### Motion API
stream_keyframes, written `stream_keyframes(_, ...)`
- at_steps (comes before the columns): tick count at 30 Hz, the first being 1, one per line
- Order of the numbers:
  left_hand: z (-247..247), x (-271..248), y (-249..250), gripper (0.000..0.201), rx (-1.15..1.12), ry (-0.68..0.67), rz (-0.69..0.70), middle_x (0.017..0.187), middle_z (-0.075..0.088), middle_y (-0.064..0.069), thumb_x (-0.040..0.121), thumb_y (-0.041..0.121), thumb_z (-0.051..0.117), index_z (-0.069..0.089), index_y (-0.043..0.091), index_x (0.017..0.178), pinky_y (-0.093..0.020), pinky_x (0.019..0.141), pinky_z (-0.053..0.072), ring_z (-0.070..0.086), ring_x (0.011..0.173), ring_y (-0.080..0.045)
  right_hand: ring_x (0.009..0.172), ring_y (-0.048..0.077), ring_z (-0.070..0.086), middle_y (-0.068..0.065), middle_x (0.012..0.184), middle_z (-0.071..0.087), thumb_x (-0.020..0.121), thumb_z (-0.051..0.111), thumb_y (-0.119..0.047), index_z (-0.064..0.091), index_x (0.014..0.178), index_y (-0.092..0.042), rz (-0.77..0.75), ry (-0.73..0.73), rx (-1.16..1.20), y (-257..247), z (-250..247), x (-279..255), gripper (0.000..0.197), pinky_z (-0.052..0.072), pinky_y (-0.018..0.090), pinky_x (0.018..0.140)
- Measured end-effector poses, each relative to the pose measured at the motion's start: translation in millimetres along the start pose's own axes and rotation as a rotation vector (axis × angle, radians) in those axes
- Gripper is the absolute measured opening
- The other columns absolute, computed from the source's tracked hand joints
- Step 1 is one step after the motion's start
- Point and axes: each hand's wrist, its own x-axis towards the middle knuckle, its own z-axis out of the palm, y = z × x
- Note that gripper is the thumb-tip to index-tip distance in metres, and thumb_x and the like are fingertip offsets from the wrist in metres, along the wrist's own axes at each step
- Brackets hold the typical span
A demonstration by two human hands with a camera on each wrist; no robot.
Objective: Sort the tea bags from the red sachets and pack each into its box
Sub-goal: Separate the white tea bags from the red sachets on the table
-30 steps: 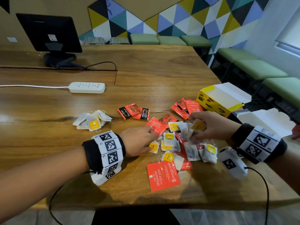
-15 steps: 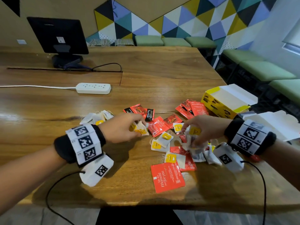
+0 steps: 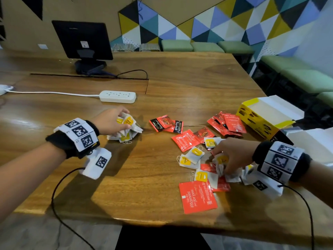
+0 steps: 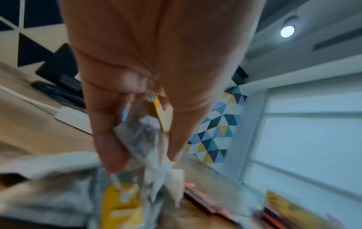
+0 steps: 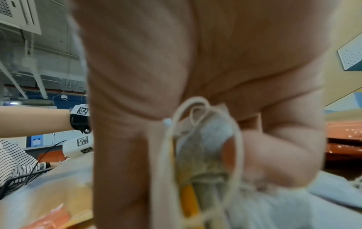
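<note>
While both hands (image 3: 110,121) pinch tea bags (image 3: 220,163), the yellow box (image 3: 259,121) lies open — contents hidden.

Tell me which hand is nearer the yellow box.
Right. The right hand grips tea bags in the mixed heap just in front of the yellow box; the left hand holds tea bags at the separate pile far across the table.

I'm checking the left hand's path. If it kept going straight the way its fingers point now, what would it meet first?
Probably the pile of tea bags just under the left hand, which already grips a few tea bags. Further along that line lie two red and black sachets, though depth is unclear.
</note>
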Motion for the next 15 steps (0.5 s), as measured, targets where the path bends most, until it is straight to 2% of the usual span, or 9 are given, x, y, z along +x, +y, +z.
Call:
stream_keyframes(1, 1, 4, -4, 0.049, 0.071, -0.018, -0.019, 0.127, 0.050, -0.010, 0.087, 0.027, 0.062, 0.045, 0.012, 0.130, -0.029, 0.076, 0.049, 0.061, 0.097, -0.025, 0.093, 0.017, 0.058, -0.004, 0.100, 0.059, 0.072, 0.075, -0.029, 0.060, 0.113, -0.017, -0.010, 0.010, 0.005, 0, -2, 0, 0.046, 0.050, 0.029, 0.075)
stream_keyframes(3, 3, 7, -13, 0.051, 0.209, -0.054, -0.055, 0.138, 0.043, -0.012, 0.088, 0.033, 0.059, 0.044, 0.010, 0.132, -0.035, 0.097, 0.039, 0.043, 0.125, -0.028, 0.095, 0.018, 0.058, -0.002, 0.104, 0.062, 0.073, 0.074, -0.030, 0.061, 0.112, -0.017, -0.014, 0.045, 0.002, 1, -7, -1, 0.043, 0.050, 0.031, 0.078)
stream_keyframes(5, 8, 9, -21, 0.060, 0.265, -0.087, -0.096, 0.142, 0.032, -0.014, 0.088, 0.043, 0.055, 0.036, 0.016, 0.138, -0.040, 0.107, 0.032, 0.031, 0.132, -0.032, 0.092, 0.020, 0.057, 0.002, 0.102, 0.062, 0.074, 0.073, -0.029, 0.062, 0.106, -0.013, -0.020, 0.082, 0.014, 1, -14, -2, 0.037, 0.048, 0.032, 0.076)
stream_keyframes(7, 13, 8, -24, 0.072, 0.270, -0.157, -0.091, 0.149, 0.019, -0.015, 0.086, 0.052, 0.051, 0.020, 0.025, 0.145, -0.045, 0.111, 0.025, 0.022, 0.137, -0.035, 0.087, 0.021, 0.055, 0.003, 0.095, 0.061, 0.073, 0.074, -0.027, 0.063, 0.094, -0.012, -0.041, 0.118, 0.056, 3, -22, -1, 0.028, 0.045, 0.032, 0.073)
stream_keyframes(10, 21, 1, -17, 0.077, 0.230, -0.284, -0.030, 0.157, -0.011, -0.011, 0.089, 0.053, 0.045, -0.005, 0.036, 0.146, -0.048, 0.116, 0.007, -0.006, 0.144, -0.033, 0.078, 0.023, 0.060, -0.001, 0.081, 0.062, 0.069, 0.078, -0.024, 0.059, 0.075, -0.025, -0.054, 0.207, 0.186, 0, -41, 2, 0.020, 0.050, 0.038, 0.070)
stream_keyframes(12, 27, -2, -11, 0.074, 0.255, -0.338, -0.003, 0.155, -0.023, -0.007, 0.090, 0.056, 0.038, -0.011, 0.042, 0.144, -0.052, 0.115, 0.003, -0.017, 0.143, -0.032, 0.072, 0.023, 0.062, -0.001, 0.074, 0.063, 0.069, 0.079, -0.024, 0.063, 0.078, -0.018, -0.076, 0.285, 0.241, -8, -54, 8, 0.020, 0.050, 0.038, 0.066)
stream_keyframes(13, 32, -2, -11, 0.072, 0.281, -0.374, 0.000, 0.154, -0.026, -0.005, 0.090, 0.058, 0.035, -0.012, 0.044, 0.143, -0.054, 0.114, 0.002, -0.019, 0.142, -0.033, 0.069, 0.021, 0.060, -0.001, 0.072, 0.063, 0.070, 0.079, -0.024, 0.063, 0.082, -0.013, -0.090, 0.315, 0.260, -14, -60, 12, 0.022, 0.049, 0.036, 0.064)
stream_keyframes(15, 40, -1, -10, 0.070, 0.341, -0.443, -0.013, 0.154, -0.027, -0.001, 0.089, 0.062, 0.031, -0.014, 0.049, 0.140, -0.059, 0.114, 0.002, -0.021, 0.141, -0.034, 0.067, 0.020, 0.062, -0.001, 0.073, 0.064, 0.071, 0.077, -0.025, 0.062, 0.085, -0.013, -0.109, 0.374, 0.295, -28, -69, 22, 0.024, 0.049, 0.036, 0.061)
